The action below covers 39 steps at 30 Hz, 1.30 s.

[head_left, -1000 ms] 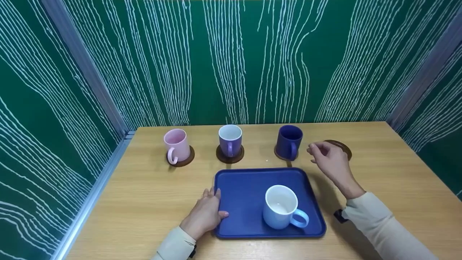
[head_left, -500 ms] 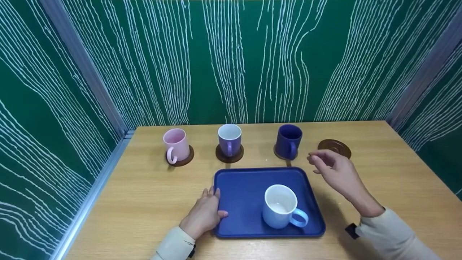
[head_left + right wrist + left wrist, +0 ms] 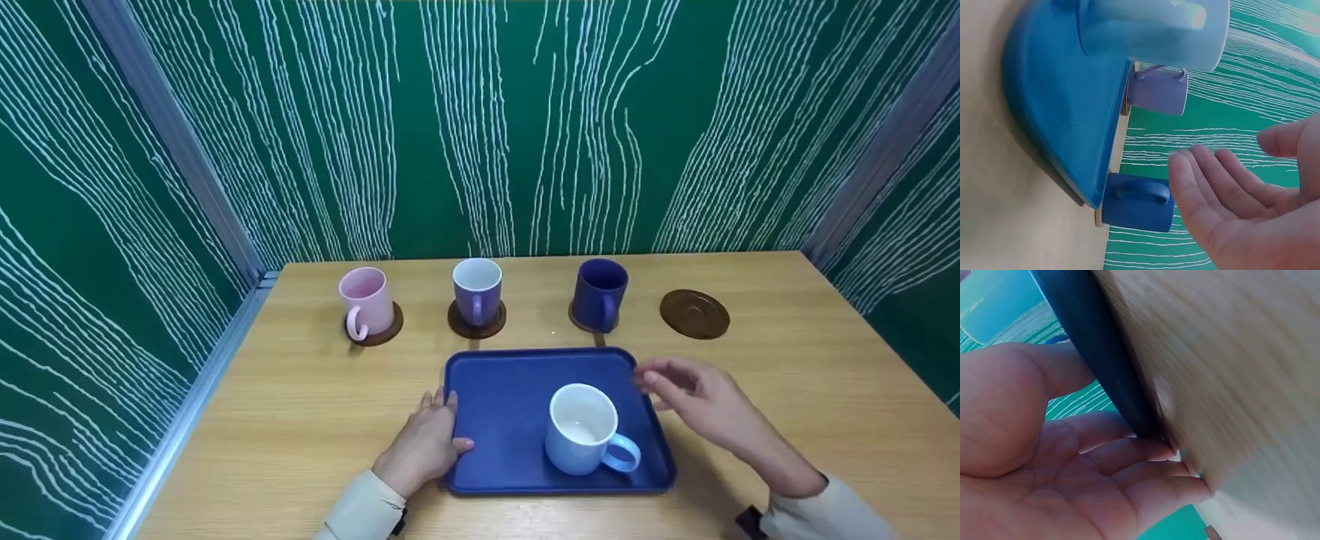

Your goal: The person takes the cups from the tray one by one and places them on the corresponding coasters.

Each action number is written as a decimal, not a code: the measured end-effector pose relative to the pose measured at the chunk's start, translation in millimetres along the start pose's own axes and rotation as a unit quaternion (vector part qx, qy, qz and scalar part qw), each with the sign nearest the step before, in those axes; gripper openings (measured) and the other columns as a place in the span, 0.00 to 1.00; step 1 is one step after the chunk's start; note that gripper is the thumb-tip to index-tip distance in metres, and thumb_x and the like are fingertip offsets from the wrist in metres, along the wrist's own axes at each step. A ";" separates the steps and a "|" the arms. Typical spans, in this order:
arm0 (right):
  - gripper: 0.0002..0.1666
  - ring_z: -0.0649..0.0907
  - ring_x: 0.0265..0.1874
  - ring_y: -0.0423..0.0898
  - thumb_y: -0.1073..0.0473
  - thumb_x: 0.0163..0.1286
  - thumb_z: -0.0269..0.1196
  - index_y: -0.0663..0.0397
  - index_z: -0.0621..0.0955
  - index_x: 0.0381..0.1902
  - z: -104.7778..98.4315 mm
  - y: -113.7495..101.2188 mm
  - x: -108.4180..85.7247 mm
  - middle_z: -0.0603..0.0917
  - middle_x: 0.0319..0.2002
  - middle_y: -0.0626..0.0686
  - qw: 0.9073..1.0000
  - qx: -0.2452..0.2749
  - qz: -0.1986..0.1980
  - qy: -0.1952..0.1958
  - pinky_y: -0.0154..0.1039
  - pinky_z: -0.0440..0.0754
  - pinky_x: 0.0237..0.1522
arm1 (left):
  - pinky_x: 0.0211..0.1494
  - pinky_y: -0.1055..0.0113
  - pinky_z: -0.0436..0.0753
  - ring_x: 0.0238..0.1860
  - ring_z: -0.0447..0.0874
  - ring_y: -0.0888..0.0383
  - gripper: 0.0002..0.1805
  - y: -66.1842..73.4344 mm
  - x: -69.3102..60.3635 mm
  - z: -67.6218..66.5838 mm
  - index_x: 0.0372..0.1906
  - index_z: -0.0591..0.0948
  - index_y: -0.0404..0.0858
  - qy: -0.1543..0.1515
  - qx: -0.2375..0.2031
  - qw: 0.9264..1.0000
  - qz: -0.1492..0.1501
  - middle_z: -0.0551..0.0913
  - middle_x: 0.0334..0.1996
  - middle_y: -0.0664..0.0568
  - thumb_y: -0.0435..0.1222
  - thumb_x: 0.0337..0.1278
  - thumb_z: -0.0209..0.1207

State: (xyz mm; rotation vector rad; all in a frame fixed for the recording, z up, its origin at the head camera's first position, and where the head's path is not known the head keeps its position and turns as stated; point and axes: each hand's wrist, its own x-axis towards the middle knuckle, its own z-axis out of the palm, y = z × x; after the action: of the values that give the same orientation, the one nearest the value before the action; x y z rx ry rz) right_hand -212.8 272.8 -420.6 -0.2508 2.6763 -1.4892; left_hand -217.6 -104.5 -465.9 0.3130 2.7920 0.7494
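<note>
A dark blue tray (image 3: pixel 499 405) lies on the table with a light blue mug (image 3: pixel 582 431) upright on its right half, handle to the right. My left hand (image 3: pixel 424 442) grips the tray's left edge, thumb over the rim and fingers along the outer side; the left wrist view shows the thumb (image 3: pixel 1067 371) on the rim. Above the tray's right edge, my right hand (image 3: pixel 701 397) hovers with loosely bent fingers and holds nothing. The light blue mug (image 3: pixel 1154 31) also shows in the right wrist view, apart from that hand.
Along the back stand a pink mug (image 3: pixel 367 296), a purple mug (image 3: pixel 480 296) and a navy mug (image 3: pixel 600 292), each on a brown coaster. A bare brown coaster (image 3: pixel 695 313) lies at the back right. A green patterned wall (image 3: pixel 570 127) rises behind the table.
My right hand has drawn back from the bare coaster toward me, to the tray's right edge, uncovering the coaster. My left hand, the tray and the mugs stay put.
</note>
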 end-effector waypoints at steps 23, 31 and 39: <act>0.15 0.88 0.39 0.49 0.55 0.81 0.59 0.61 0.84 0.51 22.5 26.8 -18.0 0.86 0.47 0.61 0.976 0.077 -0.017 -0.201 0.40 0.89 0.43 | 0.77 0.35 0.57 0.80 0.49 0.30 0.43 1.5 -1.6 -1.4 0.77 0.63 0.25 0.005 -0.007 1.000 -0.007 0.58 0.77 0.27 0.43 0.66 0.67; 0.16 0.88 0.43 0.55 0.57 0.83 0.54 0.63 0.83 0.47 26.8 30.4 -17.3 0.87 0.44 0.64 0.960 0.123 -0.030 -0.249 0.44 0.89 0.46 | 0.77 0.34 0.58 0.80 0.48 0.29 0.42 0.7 -0.2 -0.8 0.76 0.63 0.25 0.001 -0.008 1.000 -0.001 0.58 0.77 0.27 0.42 0.67 0.66; 0.19 0.87 0.46 0.49 0.60 0.85 0.49 0.70 0.81 0.49 29.7 34.9 -13.4 0.86 0.44 0.65 0.941 0.180 -0.043 -0.282 0.47 0.88 0.50 | 0.77 0.34 0.58 0.80 0.49 0.29 0.42 -0.5 -0.4 0.1 0.76 0.64 0.24 0.009 -0.006 1.000 0.004 0.58 0.77 0.26 0.42 0.66 0.67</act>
State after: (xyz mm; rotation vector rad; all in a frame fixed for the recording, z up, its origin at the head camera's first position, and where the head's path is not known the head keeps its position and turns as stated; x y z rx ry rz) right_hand -199.3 268.4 -466.2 -0.6593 1.9360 -1.5930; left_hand -217.3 -104.9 -466.2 0.3178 2.8047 0.7739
